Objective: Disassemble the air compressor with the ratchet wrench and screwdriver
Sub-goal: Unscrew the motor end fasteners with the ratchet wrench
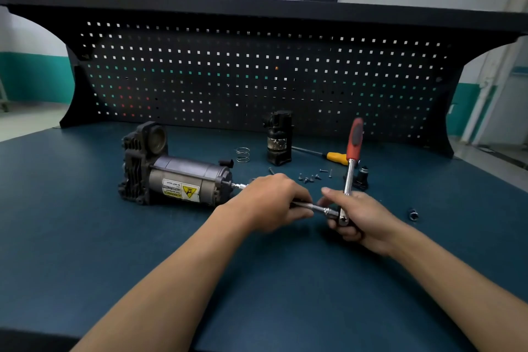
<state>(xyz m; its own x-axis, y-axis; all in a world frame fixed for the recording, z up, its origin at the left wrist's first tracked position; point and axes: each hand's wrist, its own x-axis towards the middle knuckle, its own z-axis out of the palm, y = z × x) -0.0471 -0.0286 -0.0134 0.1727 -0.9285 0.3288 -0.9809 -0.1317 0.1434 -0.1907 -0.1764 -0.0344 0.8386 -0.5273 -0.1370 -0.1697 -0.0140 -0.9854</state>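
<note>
The air compressor [174, 171] lies on its side on the blue bench, its grey motor cylinder with the yellow warning label pointing right. A long extension bar [310, 206] runs from the motor's right end to the ratchet wrench [352, 163], whose red handle stands up. My left hand [271, 200] grips the extension bar near the compressor. My right hand [354, 217] holds the ratchet's head, fingers curled under it. The yellow-handled screwdriver [334, 156] lies behind, untouched.
A removed black compressor part [279, 138] stands upright at the back, a loose spring [243, 155] to its left. Several small screws [311, 176] lie scattered mid-bench. A black fitting [361, 178] sits behind the ratchet, a socket [413, 214] at right. A black pegboard [257, 74] walls the rear.
</note>
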